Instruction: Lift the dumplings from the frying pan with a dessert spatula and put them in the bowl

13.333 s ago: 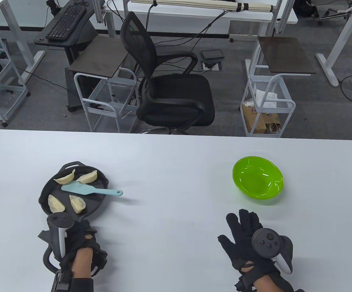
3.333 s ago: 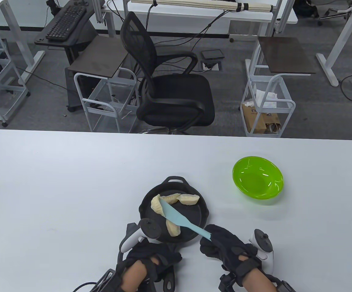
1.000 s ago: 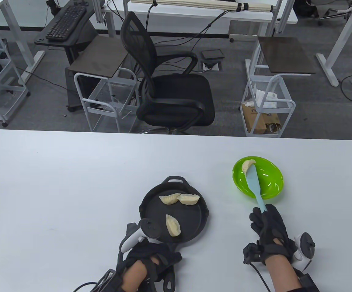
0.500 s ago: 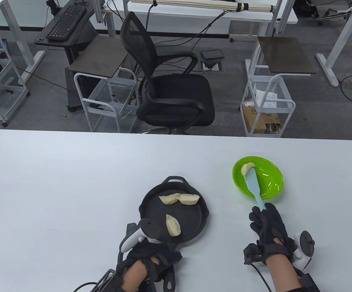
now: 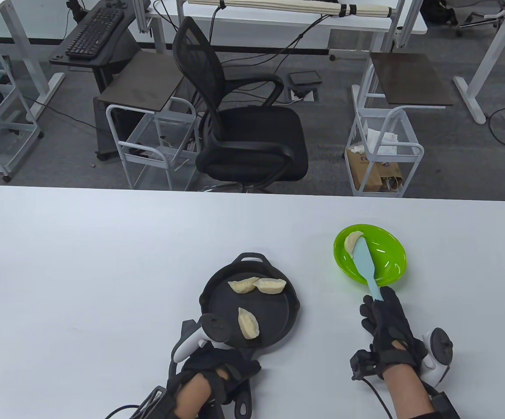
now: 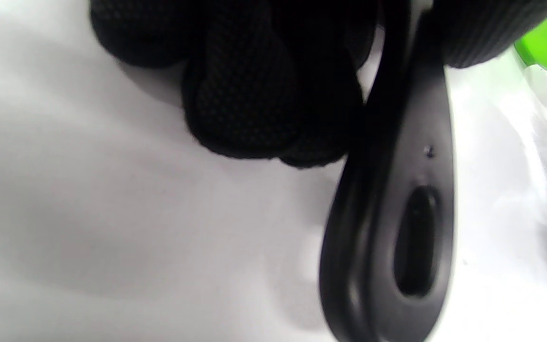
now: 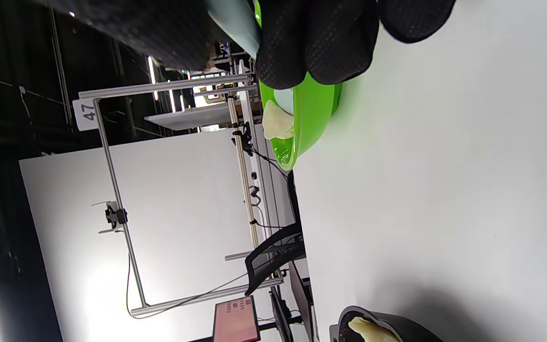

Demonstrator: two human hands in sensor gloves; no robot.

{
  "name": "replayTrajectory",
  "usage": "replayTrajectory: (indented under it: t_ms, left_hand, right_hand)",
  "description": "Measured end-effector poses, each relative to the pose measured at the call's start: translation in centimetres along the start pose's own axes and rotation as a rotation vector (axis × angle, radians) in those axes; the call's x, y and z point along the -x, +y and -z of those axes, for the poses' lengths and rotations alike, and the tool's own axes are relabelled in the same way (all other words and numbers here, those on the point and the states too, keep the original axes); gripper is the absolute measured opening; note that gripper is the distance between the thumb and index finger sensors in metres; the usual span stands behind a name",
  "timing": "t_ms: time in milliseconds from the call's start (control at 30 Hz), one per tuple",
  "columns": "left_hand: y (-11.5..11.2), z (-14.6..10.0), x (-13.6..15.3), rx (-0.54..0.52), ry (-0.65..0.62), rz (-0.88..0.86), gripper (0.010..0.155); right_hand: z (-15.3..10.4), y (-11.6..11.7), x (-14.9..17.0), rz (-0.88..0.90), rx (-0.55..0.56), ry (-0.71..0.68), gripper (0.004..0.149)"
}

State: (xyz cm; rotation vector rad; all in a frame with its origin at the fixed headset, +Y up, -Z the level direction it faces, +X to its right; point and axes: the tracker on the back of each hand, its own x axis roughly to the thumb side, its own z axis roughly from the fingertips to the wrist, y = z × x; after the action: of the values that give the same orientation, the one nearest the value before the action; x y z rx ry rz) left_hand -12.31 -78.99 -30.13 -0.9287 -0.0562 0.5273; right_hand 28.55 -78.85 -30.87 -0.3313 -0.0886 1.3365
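Note:
A black frying pan [image 5: 274,316] sits near the table's front with three pale dumplings: two side by side at the back [image 5: 257,285] and one at the front left [image 5: 248,323]. My left hand [image 5: 217,371] grips the pan's handle [image 6: 392,228]. My right hand [image 5: 385,325] holds the light blue spatula [image 5: 364,266] by its handle, with the blade inside the green bowl [image 5: 392,257]. One dumpling [image 5: 351,241] lies at the blade's tip against the bowl's left inner wall; it shows in the right wrist view as well [image 7: 276,121].
The white table [image 5: 104,262] spreads wide to the left and behind the pan. Beyond its far edge stand a black office chair [image 5: 243,131] and wire carts [image 5: 383,148].
Since a second ago the spatula blade has tilted slightly in the bowl and the dumpling has slid a little toward the bowl's left wall. The left hand and pan have stayed still.

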Motion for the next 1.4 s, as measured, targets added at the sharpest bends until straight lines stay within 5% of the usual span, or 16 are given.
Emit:
replayTrajectory:
  t_ms: [933, 1400]
  left_hand:
    - [0.0, 0.0, 0.0, 0.000, 0.000, -0.001, 0.065]
    - [0.0, 0.0, 0.0, 0.000, 0.000, -0.001, 0.065]
  right_hand:
    - [-0.9, 0.6, -2.4, -0.177, 0.044, -0.246, 0.057]
    - [-1.7, 2.0, -3.4, -0.260, -0.053, -0.345, 0.059]
